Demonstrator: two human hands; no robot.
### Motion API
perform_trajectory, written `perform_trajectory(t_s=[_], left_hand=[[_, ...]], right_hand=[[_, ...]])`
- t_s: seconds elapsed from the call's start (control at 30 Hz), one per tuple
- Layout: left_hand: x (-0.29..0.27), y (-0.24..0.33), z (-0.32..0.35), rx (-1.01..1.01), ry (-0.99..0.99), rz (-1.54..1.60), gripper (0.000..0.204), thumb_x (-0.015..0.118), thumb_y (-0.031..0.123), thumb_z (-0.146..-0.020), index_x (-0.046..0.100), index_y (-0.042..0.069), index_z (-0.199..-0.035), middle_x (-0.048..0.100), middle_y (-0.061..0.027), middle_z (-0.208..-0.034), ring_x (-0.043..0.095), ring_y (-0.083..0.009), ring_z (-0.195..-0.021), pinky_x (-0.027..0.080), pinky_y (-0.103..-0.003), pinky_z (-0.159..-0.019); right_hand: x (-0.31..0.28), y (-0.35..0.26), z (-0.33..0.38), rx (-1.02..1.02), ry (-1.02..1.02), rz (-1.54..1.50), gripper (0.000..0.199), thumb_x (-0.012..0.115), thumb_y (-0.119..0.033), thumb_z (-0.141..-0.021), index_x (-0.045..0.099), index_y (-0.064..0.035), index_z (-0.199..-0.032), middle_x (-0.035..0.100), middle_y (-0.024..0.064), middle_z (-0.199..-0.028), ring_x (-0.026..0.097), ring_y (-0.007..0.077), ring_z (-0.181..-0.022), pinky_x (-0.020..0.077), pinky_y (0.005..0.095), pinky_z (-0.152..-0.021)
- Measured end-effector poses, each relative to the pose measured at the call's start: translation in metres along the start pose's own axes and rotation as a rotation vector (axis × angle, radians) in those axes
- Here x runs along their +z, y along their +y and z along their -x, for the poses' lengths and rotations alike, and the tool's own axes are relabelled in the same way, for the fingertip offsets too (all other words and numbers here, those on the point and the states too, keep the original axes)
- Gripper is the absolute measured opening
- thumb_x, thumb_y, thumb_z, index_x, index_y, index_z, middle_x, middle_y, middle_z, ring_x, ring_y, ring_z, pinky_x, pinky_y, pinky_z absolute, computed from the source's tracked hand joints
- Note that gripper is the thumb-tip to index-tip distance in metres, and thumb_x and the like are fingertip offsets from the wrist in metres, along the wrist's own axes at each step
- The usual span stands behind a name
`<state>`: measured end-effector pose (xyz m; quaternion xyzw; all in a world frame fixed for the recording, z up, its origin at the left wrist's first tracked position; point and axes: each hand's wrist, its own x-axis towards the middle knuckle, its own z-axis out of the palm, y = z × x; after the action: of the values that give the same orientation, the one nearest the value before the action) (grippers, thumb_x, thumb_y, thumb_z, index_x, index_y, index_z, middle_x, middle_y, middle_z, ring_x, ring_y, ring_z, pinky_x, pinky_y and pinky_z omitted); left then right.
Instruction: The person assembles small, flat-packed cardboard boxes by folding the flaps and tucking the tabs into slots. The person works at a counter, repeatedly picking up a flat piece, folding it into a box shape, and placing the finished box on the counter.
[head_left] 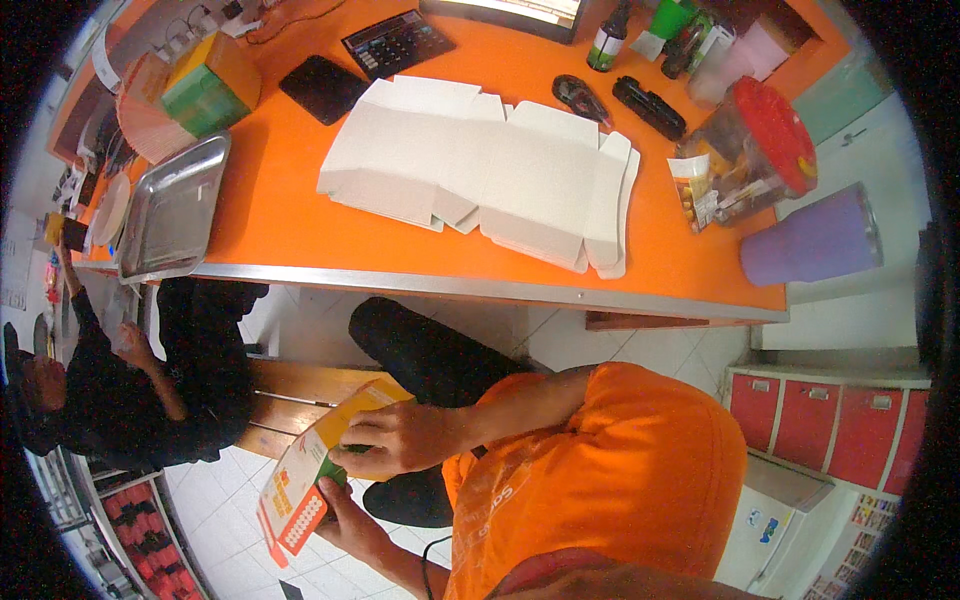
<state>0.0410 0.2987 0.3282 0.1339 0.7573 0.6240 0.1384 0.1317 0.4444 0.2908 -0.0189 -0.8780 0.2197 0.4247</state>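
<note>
Over my lap I hold a printed folding carton [300, 478] in yellow, white and orange, with green showing between my hands. It is tilted and looks partly folded. My left hand [345, 520] grips its lower side, the thumb on the green part. My right hand [390, 440] is closed over the upper edge, fingers curled on the yellow and green panels; the fingertips are partly hidden. On the orange desk [265, 205] beside me lies a stack of flat carton blanks [480, 165], white side up.
A metal tray [175, 205] overhangs the desk's left edge near a yellow-green box [212, 85]. Behind the blanks are a calculator [397, 43] and a stapler [648, 108]. A red-lidded jar [745, 150] and purple tumbler [815, 238] stand right. A person in black [200, 370] sits left.
</note>
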Motion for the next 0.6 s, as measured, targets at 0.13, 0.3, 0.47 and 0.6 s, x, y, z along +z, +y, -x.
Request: perform_trajectory(t_s=[0.13,0.3,0.47,0.6], left_hand=[[-0.004,-0.016,-0.009,0.090,-0.022,-0.145,0.053,0.065,0.020,-0.096,0.042,-0.008,-0.133,0.062,-0.0204,-0.117,0.062,-0.0231,-0.107,0.053,-0.036,-0.086],[0.015,-0.034,-0.005,0.110,0.139,-0.057,0.049,0.068,0.016,-0.094,0.046,-0.010,-0.129,0.059,-0.0224,-0.120,0.062,-0.0240,-0.105,0.054,-0.036,-0.087],[0.027,-0.043,0.005,0.175,0.167,-0.118,0.048,0.071,0.014,-0.091,0.049,-0.010,-0.126,0.058,-0.0206,-0.123,0.060,-0.0254,-0.107,0.052,-0.038,-0.089],[0.011,-0.079,0.006,0.123,0.096,-0.448,0.036,0.071,0.012,-0.090,0.055,-0.008,-0.116,0.060,-0.0174,-0.110,0.059,-0.0245,-0.096,0.051,-0.038,-0.082]], right_hand=[[-0.003,0.010,0.001,0.114,0.092,-0.151,0.035,0.071,-0.015,-0.079,0.067,-0.0056,-0.113,0.065,0.0076,-0.098,0.065,0.0243,-0.095,0.0585,0.0352,-0.074],[-0.002,0.014,0.002,0.340,0.055,-0.280,0.017,0.072,-0.012,-0.082,0.075,-0.0055,-0.097,0.066,0.0119,-0.092,0.065,0.0261,-0.083,0.0524,0.0360,-0.061],[-0.010,0.021,0.010,0.543,-0.083,-0.586,0.017,0.072,-0.016,-0.087,0.075,-0.0032,-0.097,0.064,0.0120,-0.082,0.060,0.0226,-0.063,0.0451,0.0340,-0.054],[-0.013,0.013,0.008,0.559,-0.099,-0.675,0.020,0.072,-0.018,-0.088,0.074,-0.0023,-0.100,0.060,0.0102,-0.075,0.058,0.0189,-0.058,0.0437,0.0318,-0.052]])
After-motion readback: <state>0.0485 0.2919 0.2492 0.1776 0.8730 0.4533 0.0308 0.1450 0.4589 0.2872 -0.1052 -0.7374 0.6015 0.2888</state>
